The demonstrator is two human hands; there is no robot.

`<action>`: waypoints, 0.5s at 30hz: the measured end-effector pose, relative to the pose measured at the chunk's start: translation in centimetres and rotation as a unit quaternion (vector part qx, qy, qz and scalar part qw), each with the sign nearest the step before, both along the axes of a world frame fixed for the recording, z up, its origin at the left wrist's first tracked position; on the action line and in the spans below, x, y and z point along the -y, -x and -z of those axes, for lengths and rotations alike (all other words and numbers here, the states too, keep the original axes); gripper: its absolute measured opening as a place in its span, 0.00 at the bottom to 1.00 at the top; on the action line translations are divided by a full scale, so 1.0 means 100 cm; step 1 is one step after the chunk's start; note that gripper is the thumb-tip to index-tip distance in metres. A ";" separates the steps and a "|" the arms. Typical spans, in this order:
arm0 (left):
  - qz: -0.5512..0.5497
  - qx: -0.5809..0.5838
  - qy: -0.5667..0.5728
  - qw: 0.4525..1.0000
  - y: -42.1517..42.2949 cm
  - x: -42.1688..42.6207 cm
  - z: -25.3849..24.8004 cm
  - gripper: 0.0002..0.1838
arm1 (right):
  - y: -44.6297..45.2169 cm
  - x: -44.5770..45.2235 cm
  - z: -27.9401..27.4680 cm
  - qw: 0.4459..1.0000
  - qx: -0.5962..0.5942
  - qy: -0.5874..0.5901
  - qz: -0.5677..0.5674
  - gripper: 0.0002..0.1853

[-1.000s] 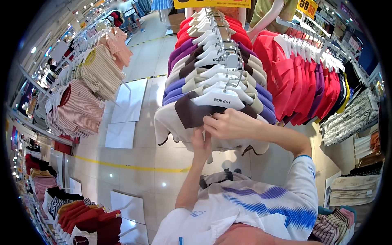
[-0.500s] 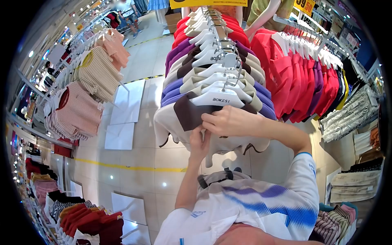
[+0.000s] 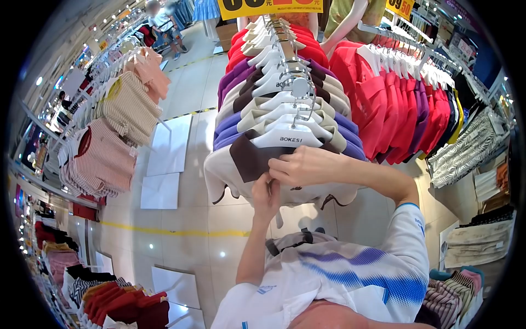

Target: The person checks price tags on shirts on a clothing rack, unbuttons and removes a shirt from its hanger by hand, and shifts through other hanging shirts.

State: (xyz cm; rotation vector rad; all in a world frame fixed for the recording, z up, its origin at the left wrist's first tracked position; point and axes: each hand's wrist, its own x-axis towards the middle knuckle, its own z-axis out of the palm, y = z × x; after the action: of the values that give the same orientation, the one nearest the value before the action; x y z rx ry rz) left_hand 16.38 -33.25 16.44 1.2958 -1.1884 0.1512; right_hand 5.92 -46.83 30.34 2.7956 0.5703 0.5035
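A cream polo shirt (image 3: 230, 174) with a dark brown collar (image 3: 247, 159) hangs at the front of the rack on a white hanger (image 3: 290, 137) lettered BOKESI. My right hand (image 3: 298, 166) reaches in from the right, its fingers bent and pinched on the shirt front just below the collar. Close beneath it, my left hand (image 3: 265, 194) comes up from below with thumb and fingers closed on the same spot. The fingertips of both hands meet there, and they hide exactly which bit of cloth is held.
Behind the shirt, lilac, beige, purple and red shirts (image 3: 241, 118) line the rail. A red row of tops (image 3: 378, 104) hangs to the right. Striped tops (image 3: 107, 159) hang at left beyond white floor boards (image 3: 159, 191). A person (image 3: 164, 24) stands far back left.
The view has shifted slightly, so the rack sits a little further left and lower. Both hands stay together at the shirt front below the collar, with only slight finger movement.
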 end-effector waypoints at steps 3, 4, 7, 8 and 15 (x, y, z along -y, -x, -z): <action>0.015 -0.025 -0.008 1.000 -0.001 0.001 0.006 0.13 | 0.000 0.002 -0.001 1.000 0.007 -0.025 0.002 0.09; 0.021 -0.040 -0.013 0.999 -0.002 0.002 0.008 0.13 | 0.000 0.003 -0.002 0.999 0.012 -0.045 0.004 0.09; 0.010 -0.019 -0.027 0.999 -0.001 0.000 0.002 0.13 | 0.004 0.001 -0.011 1.000 0.007 -0.022 0.007 0.08; 0.009 -0.017 -0.025 1.000 -0.001 -0.001 0.002 0.13 | 0.004 0.001 -0.011 1.000 0.009 -0.020 0.006 0.08; 0.004 -0.041 -0.081 0.996 -0.007 -0.008 0.006 0.12 | 0.002 0.000 -0.005 0.999 0.021 0.045 0.001 0.07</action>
State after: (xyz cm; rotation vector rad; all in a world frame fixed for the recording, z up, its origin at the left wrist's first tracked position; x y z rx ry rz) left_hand 17.11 -32.46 15.83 1.4239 -1.1544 -0.0046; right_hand 5.69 -46.78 30.81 2.6937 0.5657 0.5216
